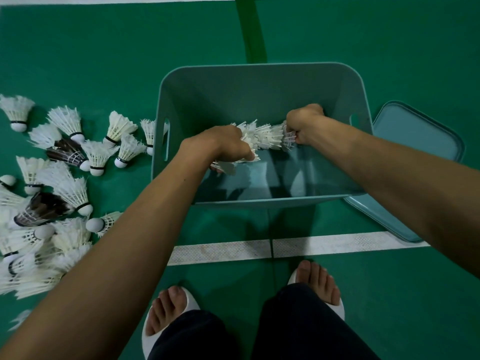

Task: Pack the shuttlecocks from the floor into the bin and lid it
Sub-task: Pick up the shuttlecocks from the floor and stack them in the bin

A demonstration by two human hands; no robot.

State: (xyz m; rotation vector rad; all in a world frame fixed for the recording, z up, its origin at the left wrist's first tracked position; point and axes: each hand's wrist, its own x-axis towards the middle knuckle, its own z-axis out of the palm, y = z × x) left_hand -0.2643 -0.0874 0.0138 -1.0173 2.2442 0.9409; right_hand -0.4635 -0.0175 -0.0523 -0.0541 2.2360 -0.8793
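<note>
Both forearms reach forward and down into the teal bin (259, 74), which stands open on the green court floor (104, 61); the left hand (223, 146) is turned knuckles-up over the middle of the bin, its fingers curled tight around one end of a row of nested white shuttlecocks (262, 137); the right hand (305, 126) sits near the bin's right wall, wrist bent, fingers closed on the other end of the same row; the row stretches level between the two hands, above the bin's bare bottom. A loose heap of shuttlecocks (52, 198) lies on the floor to the left of the bin, mostly white with a few dark-feathered ones among them; the nearest touch or almost touch the bin's left wall beside its handle slot. The lid (420, 136) rests flat on the floor to the right, partly tucked behind the bin. The person's feet in white slides (337, 307) stand just behind a white court line (220, 252).
</note>
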